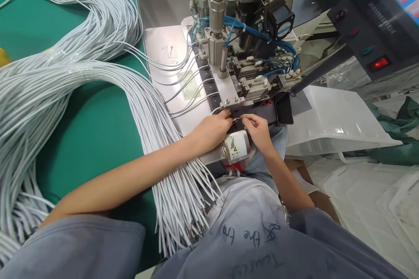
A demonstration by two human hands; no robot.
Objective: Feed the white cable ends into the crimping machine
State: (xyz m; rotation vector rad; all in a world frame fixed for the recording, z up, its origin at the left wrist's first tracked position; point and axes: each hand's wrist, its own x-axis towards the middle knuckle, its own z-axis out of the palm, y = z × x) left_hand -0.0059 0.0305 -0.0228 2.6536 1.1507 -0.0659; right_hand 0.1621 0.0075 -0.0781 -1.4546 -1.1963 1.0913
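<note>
My left hand (213,131) is at the front edge of a bench machine (225,89), fingers closed on a white cable whose stripped end pokes out toward the right. Facing it, my right hand (259,133) pinches the fine wires (237,119) at that end between thumb and fingertips. Several white cables (193,104) run across the metal plate into the machine's dark block. Just below my hands lies a clear jar with a white label (238,147). A thick bundle of white cables (144,109) passes under my left forearm, its ends hanging by my lap.
A green mat (98,139) covers the table at left, with more bundled cables (108,17). A control box (376,22) with a lit red switch overhangs the upper right. Blue air tubes (258,32) and a small fan (280,24) sit behind the machine. A translucent plastic sheet (337,115) is at right.
</note>
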